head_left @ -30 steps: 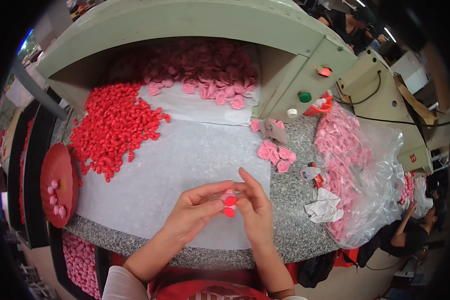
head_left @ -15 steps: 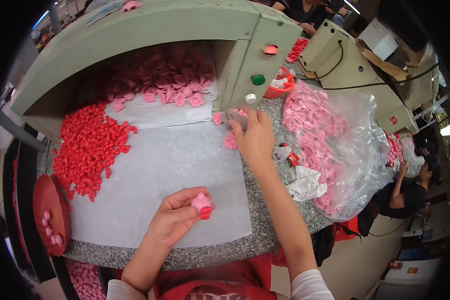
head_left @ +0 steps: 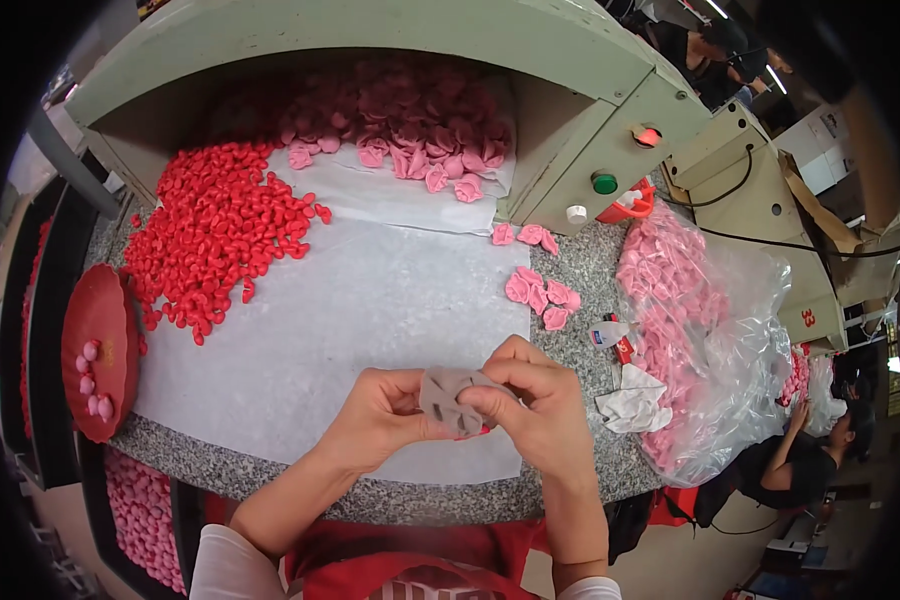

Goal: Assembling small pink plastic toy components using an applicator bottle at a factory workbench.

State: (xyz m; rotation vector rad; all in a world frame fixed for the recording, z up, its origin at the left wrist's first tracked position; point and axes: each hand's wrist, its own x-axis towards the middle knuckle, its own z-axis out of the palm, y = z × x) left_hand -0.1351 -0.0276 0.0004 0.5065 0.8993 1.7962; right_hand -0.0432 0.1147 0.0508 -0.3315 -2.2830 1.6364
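Note:
Both of my hands meet over the white sheet (head_left: 370, 310), near the table's front edge. Between them is a thin grey disc with dark slots (head_left: 444, 404). My right hand (head_left: 553, 420) is closed on it, thumb pressed across its face. My left hand (head_left: 368, 425) is closed at the disc's left side, around a small rounded pink figure with red parts. The disc and fingers hide most of that figure; a red bit shows below the disc. Beyond my right hand lie several pink flower-like pieces (head_left: 540, 290).
A pale green machine housing (head_left: 370, 30) arches over heaped pink pieces (head_left: 410, 130). Small red pieces (head_left: 215, 225) pile at left, beside a red dish (head_left: 105, 400) with several pink balls. At right are a clear bag of pink pieces (head_left: 670, 290), a crumpled cloth (head_left: 633, 400) and a small bottle (head_left: 607, 333).
My right hand has picked up the grey disc from beside the machine and brought it back to my left hand. The disc now covers most of the pink figure. The view has shifted.

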